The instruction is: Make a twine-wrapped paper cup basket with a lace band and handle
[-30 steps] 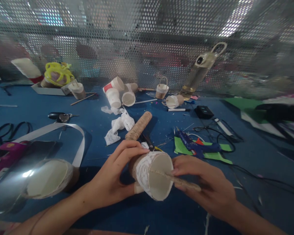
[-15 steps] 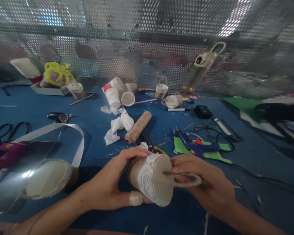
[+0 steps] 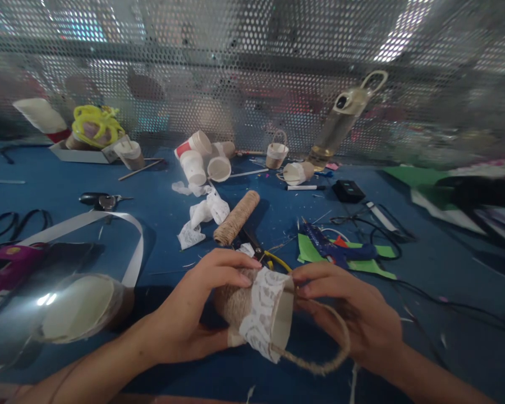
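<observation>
A paper cup wrapped in brown twine lies on its side, its mouth facing right. White lace circles it near the rim, and a twine handle loops out from the mouth. My left hand grips the cup's body from the left, thumb below and fingers on top. At the far side of the rim, my right hand pinches the handle's upper end; its exact fingertip contact is partly hidden. Behind the cup lie a roll of twine and yellow-handled scissors.
A blue glue gun rests on green paper at right. Crumpled lace, several cups and a bottle stand or lie farther back, before a perforated metal screen. At left are a larger cup, ribbon and keys.
The cup has been turned, so its mouth shows less and its twine side more. The handle has swung down toward me into a wide loop. My left fingers have shifted on the cup.
</observation>
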The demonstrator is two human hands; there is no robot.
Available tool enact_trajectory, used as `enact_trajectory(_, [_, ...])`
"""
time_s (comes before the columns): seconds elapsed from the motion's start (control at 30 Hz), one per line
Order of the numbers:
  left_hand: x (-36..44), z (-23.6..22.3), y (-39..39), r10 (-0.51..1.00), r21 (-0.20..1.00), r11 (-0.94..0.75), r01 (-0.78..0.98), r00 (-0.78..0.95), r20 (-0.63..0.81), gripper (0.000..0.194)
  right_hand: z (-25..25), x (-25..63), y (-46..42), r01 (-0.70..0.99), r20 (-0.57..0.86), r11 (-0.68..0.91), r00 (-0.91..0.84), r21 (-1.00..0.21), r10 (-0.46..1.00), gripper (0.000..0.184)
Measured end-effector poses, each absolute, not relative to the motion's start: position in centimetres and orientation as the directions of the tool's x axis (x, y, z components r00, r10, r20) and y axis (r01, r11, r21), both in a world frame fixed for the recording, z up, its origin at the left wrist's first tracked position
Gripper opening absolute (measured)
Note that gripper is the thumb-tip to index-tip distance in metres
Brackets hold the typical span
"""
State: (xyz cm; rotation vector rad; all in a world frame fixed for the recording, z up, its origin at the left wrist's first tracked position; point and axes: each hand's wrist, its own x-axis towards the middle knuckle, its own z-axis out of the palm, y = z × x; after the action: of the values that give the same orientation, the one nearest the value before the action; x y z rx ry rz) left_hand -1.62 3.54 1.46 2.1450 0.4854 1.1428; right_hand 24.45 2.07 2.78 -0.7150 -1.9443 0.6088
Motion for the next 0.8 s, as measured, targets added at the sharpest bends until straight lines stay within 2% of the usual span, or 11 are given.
enact_trajectory(0.57, [-1.53,1.66,3.54,0.577,0.697,-0.717,0.002,0.564,0.591,0.055,2.56,24.30,2.05,0.257,0.614,0.716,-0.379,-0.649,0.692,0.026])
enact_trajectory(0.8, [-1.28,1.75,3.61,0.553,0.683,-0.731,-0.003,0.584,0.594,0.052,2.19,24.07,1.84,0.399,0.539,0.635,-0.336,-0.662,0.773,0.020])
